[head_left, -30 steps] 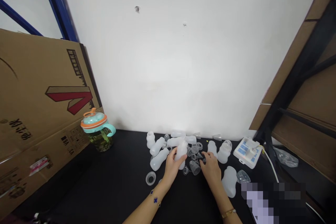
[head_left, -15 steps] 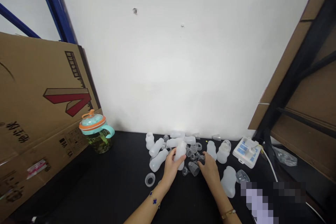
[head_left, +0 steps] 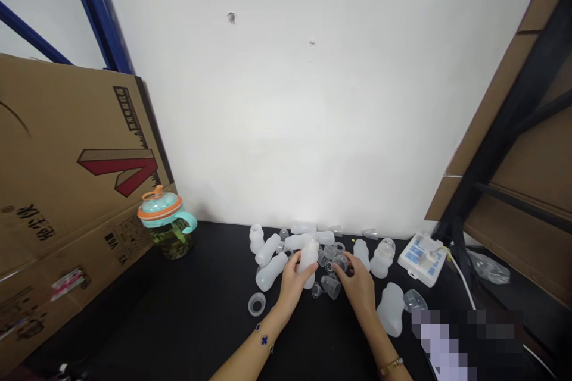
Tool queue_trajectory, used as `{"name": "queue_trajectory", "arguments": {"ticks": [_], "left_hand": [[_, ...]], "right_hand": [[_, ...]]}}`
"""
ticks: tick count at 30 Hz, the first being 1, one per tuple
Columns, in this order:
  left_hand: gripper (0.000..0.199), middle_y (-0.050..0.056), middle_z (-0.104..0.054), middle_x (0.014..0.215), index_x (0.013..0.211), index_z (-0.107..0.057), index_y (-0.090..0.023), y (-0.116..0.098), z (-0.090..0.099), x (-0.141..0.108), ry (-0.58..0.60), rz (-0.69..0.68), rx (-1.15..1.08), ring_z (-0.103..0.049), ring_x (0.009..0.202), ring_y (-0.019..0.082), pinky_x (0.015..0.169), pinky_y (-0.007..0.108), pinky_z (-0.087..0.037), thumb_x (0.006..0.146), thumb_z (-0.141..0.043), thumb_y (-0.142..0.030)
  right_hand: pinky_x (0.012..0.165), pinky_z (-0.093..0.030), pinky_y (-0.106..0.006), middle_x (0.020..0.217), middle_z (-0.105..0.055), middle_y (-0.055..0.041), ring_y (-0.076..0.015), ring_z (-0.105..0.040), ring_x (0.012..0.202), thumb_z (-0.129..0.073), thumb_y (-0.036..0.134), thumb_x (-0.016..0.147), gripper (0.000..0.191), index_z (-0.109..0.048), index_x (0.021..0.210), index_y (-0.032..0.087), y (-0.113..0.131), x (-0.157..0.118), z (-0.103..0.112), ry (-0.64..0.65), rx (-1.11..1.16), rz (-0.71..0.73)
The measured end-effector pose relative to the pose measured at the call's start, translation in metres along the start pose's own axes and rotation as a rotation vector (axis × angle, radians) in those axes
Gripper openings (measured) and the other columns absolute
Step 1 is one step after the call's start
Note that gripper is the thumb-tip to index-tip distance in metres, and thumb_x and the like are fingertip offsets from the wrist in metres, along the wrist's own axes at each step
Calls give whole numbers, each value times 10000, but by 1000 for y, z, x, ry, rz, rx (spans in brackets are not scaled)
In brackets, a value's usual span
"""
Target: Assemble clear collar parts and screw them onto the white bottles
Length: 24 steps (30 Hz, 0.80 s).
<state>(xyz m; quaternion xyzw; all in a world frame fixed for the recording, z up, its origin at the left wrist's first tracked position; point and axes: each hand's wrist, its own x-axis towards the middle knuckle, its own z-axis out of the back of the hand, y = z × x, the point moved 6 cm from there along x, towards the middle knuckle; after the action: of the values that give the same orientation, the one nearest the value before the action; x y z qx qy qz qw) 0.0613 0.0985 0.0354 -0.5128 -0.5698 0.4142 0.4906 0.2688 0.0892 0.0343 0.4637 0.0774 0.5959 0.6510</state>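
Observation:
My left hand (head_left: pixel 291 284) is wrapped round a frosted white baby bottle (head_left: pixel 308 258), held upright with a narrow tip at its top. To its right, the thumb and fingers of my right hand (head_left: pixel 361 289) pinch a clear plastic cap (head_left: pixel 340 261) just above the pile. Below that cap lie a clear bottle cover (head_left: pixel 330 287) and a small clear teat piece (head_left: pixel 317 290). Several frosted bottles rest on their sides at the left, among them one bottle (head_left: pixel 271 271) beside my left hand. A clear ring (head_left: pixel 256 304) lies flat nearer me.
The black table (head_left: pixel 201 315) meets a white wall. A lidded jug (head_left: pixel 172 229) stands left by a cardboard carton (head_left: pixel 75 113). Rightward are a capped bottle (head_left: pixel 382 258), a lying bottle (head_left: pixel 390 309), a clear cover (head_left: pixel 414 301) and a white case (head_left: pixel 422 259) with a cable.
My right hand has closed on the clear cap and raised it slightly, moving a little up and left. My left hand keeps the bottle in almost the same place.

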Motion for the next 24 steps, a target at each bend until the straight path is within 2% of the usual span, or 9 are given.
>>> {"name": "queue_trajectory", "arguments": {"ticks": [6, 11, 15, 21, 24], "left_hand": [[506, 116, -716, 1140, 1140, -680, -167, -1, 0, 0, 4, -6, -1, -649, 1078, 313, 928, 373, -488, 719, -800, -422], [518, 120, -715, 1147, 1129, -686, -171, 3, 0, 1, 1, -1, -17, -651, 1082, 314, 931, 374, -490, 694, -815, -420], [516, 121, -716, 1139, 1123, -674, -180, 3, -1, 2, -1, -9, -42, -653, 1089, 313, 954, 395, -489, 687, -824, -411], [554, 117, -734, 1047, 1117, -636, -182, 4, -3, 1, 30, 13, -121, -679, 1030, 299, 902, 377, -509, 684, -822, -474], [561, 112, -738, 1037, 1109, -605, -190, 5, -3, -1, 30, 43, -167, -693, 964, 280, 830, 352, -517, 697, -800, -518]], "right_hand": [[817, -590, -408, 1197, -701, -128, -299, -704, 981, -691, 561, 764, 588, -665, 1203, 169, -1, 1, 0, 17, 341, -169], [797, -599, -408, 1085, -751, -102, -317, -732, 942, -739, 559, 726, 603, -675, 1189, 179, 1, 0, 1, 22, 498, -259], [794, -607, -407, 995, -769, -89, -302, -740, 896, -739, 581, 731, 678, -642, 1249, 156, -5, -1, -5, 50, 611, -313], [743, -640, -371, 1167, -712, -110, -289, -713, 972, -770, 561, 714, 659, -658, 1215, 148, -14, -1, -12, 39, 771, -399], [708, -651, -370, 1155, -713, -110, -305, -700, 1011, -771, 567, 707, 634, -669, 1183, 159, -12, -1, -10, 29, 800, -414]]}}
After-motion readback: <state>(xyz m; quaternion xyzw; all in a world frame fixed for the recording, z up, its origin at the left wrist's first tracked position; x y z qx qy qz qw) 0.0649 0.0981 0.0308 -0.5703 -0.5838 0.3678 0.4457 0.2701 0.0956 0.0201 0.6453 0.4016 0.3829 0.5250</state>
